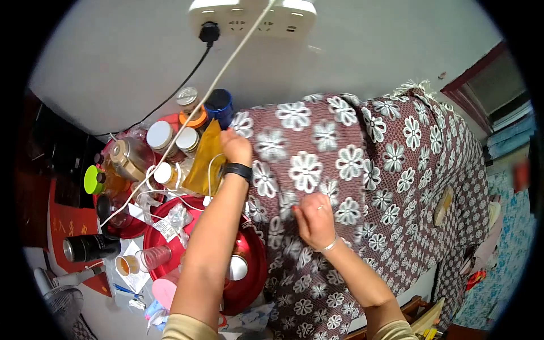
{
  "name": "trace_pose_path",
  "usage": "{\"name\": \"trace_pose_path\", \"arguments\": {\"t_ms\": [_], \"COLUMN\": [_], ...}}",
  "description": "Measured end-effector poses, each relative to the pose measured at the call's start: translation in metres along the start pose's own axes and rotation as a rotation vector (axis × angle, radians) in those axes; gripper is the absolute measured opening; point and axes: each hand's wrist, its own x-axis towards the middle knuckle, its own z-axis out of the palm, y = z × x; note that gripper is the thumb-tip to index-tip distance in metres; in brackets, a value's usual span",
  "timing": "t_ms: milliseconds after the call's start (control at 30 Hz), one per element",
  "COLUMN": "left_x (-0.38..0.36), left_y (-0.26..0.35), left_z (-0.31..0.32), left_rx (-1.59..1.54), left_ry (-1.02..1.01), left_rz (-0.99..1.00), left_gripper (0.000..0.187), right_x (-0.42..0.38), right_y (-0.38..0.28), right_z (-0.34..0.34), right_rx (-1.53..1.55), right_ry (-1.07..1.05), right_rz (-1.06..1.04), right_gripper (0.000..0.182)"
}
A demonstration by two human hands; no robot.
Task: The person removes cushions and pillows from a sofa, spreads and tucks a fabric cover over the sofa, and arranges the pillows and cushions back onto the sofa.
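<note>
A maroon knitted cloth [306, 170] with white flowers drapes over something broad in front of me; what lies under it is hidden. My left hand [236, 148], with a black band on the wrist, is closed at the cloth's upper left edge, right beside a yellow packet [204, 161]. Its fingertips are partly hidden. Lower and to the right, my right hand [316, 221] pinches the cloth, wearing a ring and a thin bracelet. Around this hand the cloth is slightly blurred and wrinkled.
Jars [160, 136], a clear pitcher [130, 158] and a blue canister [219, 105] crowd the left. Red trays [258, 283] hold more items. A white cable [226, 62] hangs across from the power strip [252, 17]. A black flask [90, 248] lies leftmost.
</note>
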Motion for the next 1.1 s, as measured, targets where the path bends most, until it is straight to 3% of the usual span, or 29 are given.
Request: {"name": "trace_pose_path", "arguments": {"t_ms": [33, 67, 133, 167, 200, 233, 267, 300, 333, 400, 467, 533, 567, 600, 633, 667, 733, 800, 867, 933, 967, 1000, 1033, 1067, 1100], "left_x": [0.006, -0.006, -0.003, 0.003, 0.023, 0.010, -0.004, 0.003, -0.010, 0.017, 0.002, 0.021, 0.029, 0.022, 0.015, 0.011, 0.037, 0.014, -0.001, -0.049, -0.066, -0.083, -0.104, -0.124, -0.141], "left_y": [-0.019, -0.017, -0.029, -0.042, -0.084, -0.046, -0.006, -0.014, 0.008, -0.025, -0.001, -0.030, -0.024, -0.025, -0.011, -0.008, -0.067, -0.045, -0.021, 0.032, 0.048, 0.062, 0.080, 0.092, 0.092], "left_z": [0.001, -0.002, 0.001, -0.001, -0.002, -0.001, -0.001, -0.001, 0.000, 0.007, 0.009, 0.016, 0.019, 0.016, 0.014, 0.011, 0.010, -0.004, -0.028, -0.050, -0.062, -0.074, -0.083, -0.090, -0.094], "left_rx": [0.071, -0.155, 0.191, 0.204, 0.108, -0.064, -0.236, -0.256, -0.162, -0.187, -0.181, -0.080, 0.028, -0.055, -0.090, -0.124, -0.061, -0.187, -0.127, -0.044, -0.119, -0.191, -0.215, -0.238, -0.242], "left_ry": [0.009, -0.055, -0.118, -0.210, -0.411, -0.403, -0.388, -0.546, -0.452, -0.664, -0.659, -0.620, -0.590, -0.581, -0.590, -0.597, -0.644, -0.734, -0.818, -0.678, -0.665, -0.649, -0.617, -0.583, -0.562], "left_rz": [-0.077, -0.111, -0.310, -0.306, -0.301, -0.413, -0.526, -0.461, -0.315, -0.465, -0.540, -0.498, -0.508, -0.555, -0.543, -0.531, -0.362, -0.230, -0.452, -0.491, -0.647, -0.806, -0.837, -0.866, -0.874], "left_gripper": [0.015, 0.021, 0.030, 0.036, 0.044, 0.050, 0.057, 0.066, 0.068, 0.073, 0.081, 0.082, 0.079, 0.077, 0.076, 0.075, 0.064, 0.053, 0.031, 0.031, 0.033, 0.034, 0.036, 0.038, 0.041], "right_x": [0.016, 0.029, 0.061, 0.070, 0.088, 0.094, 0.098, 0.091, 0.084, 0.083, 0.096, 0.123, 0.126, 0.125, 0.115, 0.115, 0.114, 0.107, 0.074, 0.034, 0.013, -0.028, -0.069, -0.107, -0.148], "right_y": [-0.004, -0.006, 0.012, 0.047, 0.069, 0.106, 0.134, 0.164, 0.189, 0.212, 0.208, 0.197, 0.211, 0.233, 0.265, 0.268, 0.259, 0.255, 0.220, 0.148, 0.115, 0.095, 0.075, 0.037, 0.008], "right_z": [-0.010, -0.018, -0.050, -0.059, -0.082, -0.098, -0.112, -0.119, -0.124, -0.145, -0.159, -0.184, -0.188, -0.195, -0.190, -0.187, -0.184, -0.192, -0.166, -0.136, -0.121, -0.085, -0.048, -0.043, -0.027], "right_rx": [-0.049, -0.205, -0.447, -0.610, -0.604, -0.838, -1.069, -1.101, -1.133, -1.036, -1.078, -0.970, -0.975, -0.975, -1.099, -1.112, -1.111, -0.813, -1.030, -1.023, -0.721, -0.355, -0.064, -0.250, -0.163], "right_ry": [-0.044, -0.059, -0.049, 0.115, 0.179, 0.284, 0.325, 0.322, 0.318, 0.245, 0.196, -0.035, 0.062, 0.154, 0.238, 0.258, 0.249, 0.143, 0.454, 0.380, 0.292, 0.105, 0.001, -0.450, -0.526], "right_rz": [-0.155, -0.172, 0.054, 0.068, 0.280, 0.315, 0.500, 0.493, 0.487, 0.253, 0.042, 0.716, 0.757, 0.800, 0.519, 0.486, 0.597, 0.713, 0.197, 0.061, 0.009, 0.313, 0.661, 0.365, 0.288], "right_gripper": [0.020, 0.022, 0.038, 0.042, 0.045, 0.050, 0.053, 0.048, 0.042, 0.029, 0.022, 0.023, 0.024, 0.026, 0.029, 0.032, 0.036, 0.038, 0.038, 0.032, 0.030, 0.031, 0.034, 0.037, 0.045]}}
